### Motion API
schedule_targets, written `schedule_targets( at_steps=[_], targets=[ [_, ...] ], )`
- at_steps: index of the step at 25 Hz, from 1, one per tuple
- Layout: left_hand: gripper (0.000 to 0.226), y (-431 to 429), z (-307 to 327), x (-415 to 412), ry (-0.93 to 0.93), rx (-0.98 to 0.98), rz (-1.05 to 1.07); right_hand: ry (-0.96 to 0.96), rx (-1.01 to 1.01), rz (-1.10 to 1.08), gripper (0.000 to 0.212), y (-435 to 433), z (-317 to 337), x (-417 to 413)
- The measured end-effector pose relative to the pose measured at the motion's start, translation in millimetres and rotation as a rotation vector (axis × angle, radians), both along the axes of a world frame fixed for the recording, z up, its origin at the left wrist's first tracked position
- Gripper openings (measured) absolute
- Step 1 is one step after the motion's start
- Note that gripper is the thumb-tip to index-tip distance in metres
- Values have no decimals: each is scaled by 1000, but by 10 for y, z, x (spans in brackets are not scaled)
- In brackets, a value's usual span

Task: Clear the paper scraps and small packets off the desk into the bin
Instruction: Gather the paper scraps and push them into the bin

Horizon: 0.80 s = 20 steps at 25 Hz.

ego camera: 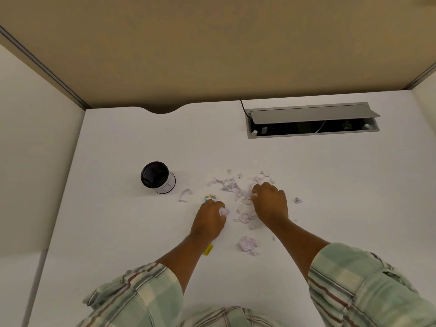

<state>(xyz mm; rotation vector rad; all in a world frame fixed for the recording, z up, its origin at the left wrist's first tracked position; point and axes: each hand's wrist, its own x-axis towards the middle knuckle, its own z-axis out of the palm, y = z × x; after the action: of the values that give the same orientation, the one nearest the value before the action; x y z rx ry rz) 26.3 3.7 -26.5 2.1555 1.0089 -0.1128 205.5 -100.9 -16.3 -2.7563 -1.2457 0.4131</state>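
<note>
Torn paper scraps [232,185] lie scattered over the middle of the white desk [118,208]. My left hand [208,217] is closed around a crumpled paper wad that shows at its fingertips. My right hand [271,204] rests on the pile with its fingers curled over scraps. A small colourful packet [210,197] lies just beyond my left hand. A yellow packet [208,250] peeks out from under my left forearm. A larger crumpled scrap [247,244] sits between my forearms. The small bin [157,177], black inside with a white wall, stands to the left of the pile.
An open grey cable hatch [311,120] is set into the desk at the back right. Beige partition walls close off the back and both sides. One stray scrap [298,200] lies right of my right hand, another scrap [185,195] near the bin.
</note>
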Motion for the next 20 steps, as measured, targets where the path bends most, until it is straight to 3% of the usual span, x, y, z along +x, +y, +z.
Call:
schedule_targets(
  at_steps=[3, 7, 11, 15, 20],
  targets=[
    [7, 4, 46, -26, -114, -56, 130, 43, 81, -68, 19, 4, 36, -18],
    [18, 5, 124, -144, -213, -129, 302, 239, 337, -238, 10, 74, 198, -95],
    [24, 133, 333, -310, -320, -153, 488, 421, 475, -219, 3, 292, 340, -332],
    [22, 476, 613, -571, -429, -46, 644, 529, 567, -145, 12, 703, 495, -661],
    [28, 1053, 793, -935, -404, 143, 805, 573, 590, 20, 13, 1416, 721, -1124]
  ],
)
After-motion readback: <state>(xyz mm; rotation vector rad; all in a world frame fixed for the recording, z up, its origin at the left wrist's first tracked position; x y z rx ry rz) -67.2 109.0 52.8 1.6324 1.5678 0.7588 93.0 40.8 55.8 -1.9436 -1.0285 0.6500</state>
